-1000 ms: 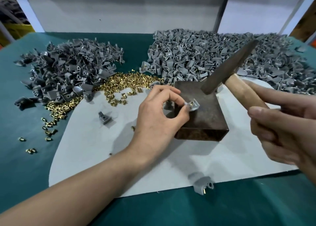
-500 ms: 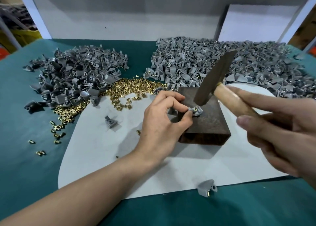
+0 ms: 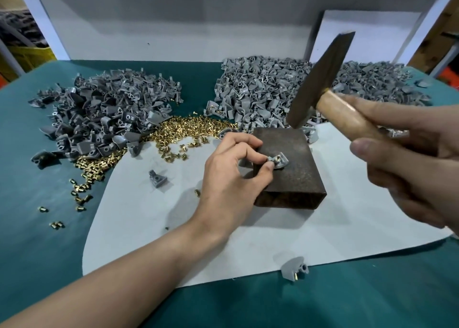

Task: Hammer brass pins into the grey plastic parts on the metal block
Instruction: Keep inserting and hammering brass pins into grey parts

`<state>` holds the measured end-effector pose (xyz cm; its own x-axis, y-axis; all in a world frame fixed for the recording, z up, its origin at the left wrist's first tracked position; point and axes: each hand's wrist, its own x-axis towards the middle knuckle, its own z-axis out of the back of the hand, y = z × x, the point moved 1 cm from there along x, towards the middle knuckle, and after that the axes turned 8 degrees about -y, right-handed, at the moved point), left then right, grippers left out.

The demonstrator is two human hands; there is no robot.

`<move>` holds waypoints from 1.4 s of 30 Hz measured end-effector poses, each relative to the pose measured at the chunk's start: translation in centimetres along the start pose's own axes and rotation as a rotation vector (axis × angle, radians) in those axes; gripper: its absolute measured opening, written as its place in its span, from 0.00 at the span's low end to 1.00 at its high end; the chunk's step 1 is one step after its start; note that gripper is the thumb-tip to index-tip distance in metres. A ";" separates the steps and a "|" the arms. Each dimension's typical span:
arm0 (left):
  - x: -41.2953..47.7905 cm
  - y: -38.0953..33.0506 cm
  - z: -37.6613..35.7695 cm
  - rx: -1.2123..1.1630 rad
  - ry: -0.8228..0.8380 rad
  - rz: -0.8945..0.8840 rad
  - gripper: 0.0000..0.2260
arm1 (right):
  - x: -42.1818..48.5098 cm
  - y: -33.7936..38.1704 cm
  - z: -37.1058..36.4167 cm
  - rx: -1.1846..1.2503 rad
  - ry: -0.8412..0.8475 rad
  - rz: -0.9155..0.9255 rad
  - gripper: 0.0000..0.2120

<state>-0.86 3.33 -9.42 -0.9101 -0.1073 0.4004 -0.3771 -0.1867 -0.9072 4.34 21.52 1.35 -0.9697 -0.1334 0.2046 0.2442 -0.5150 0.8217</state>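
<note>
A rusty metal block stands on a pale mat. On its top lies a grey plastic part with a brass pin standing in it. My left hand pinches the part's left end between thumb and forefinger. My right hand grips the wooden handle of a hammer, whose dark head hangs tilted above the block's far edge, clear of the part.
A heap of dark grey parts lies at the left, a larger heap of lighter grey parts at the back right. Loose brass pins spread between them. Single grey parts lie on the mat and at its front edge.
The hammer came down to the part on the block half a second ago and has since risen again. My left hand has kept its pinch on the part.
</note>
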 end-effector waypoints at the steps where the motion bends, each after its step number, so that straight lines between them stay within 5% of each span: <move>1: 0.0 0.0 0.0 -0.002 -0.007 0.002 0.08 | -0.1 -0.1 -0.1 -0.006 0.013 -0.001 0.23; 16: 0.1 -0.4 0.1 0.031 -0.001 -0.035 0.11 | -0.6 -0.4 -1.4 -0.066 -0.007 -0.018 0.21; 25: 0.1 -0.3 0.3 0.059 0.007 -0.068 0.06 | -0.3 0.3 -2.0 -0.381 -0.040 0.120 0.21; 32: 0.1 -0.3 0.1 0.049 -0.007 -0.022 0.06 | 0.3 -1.5 -0.6 0.119 -0.139 -0.016 0.19; 38: -0.4 -0.8 0.4 0.052 0.010 0.054 0.06 | -0.1 -7.1 -2.1 0.730 -0.229 -0.441 0.06; 42: 0.2 -1.5 0.5 0.005 0.017 0.126 0.07 | -0.5 -8.3 -2.3 0.869 -0.255 -0.575 0.04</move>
<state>-0.42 3.05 -7.90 -0.9528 -0.1141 0.2814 -0.2591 -0.1779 -0.9493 2.79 23.96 -6.80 -0.9349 0.1697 -0.3116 -0.2388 0.3485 0.9064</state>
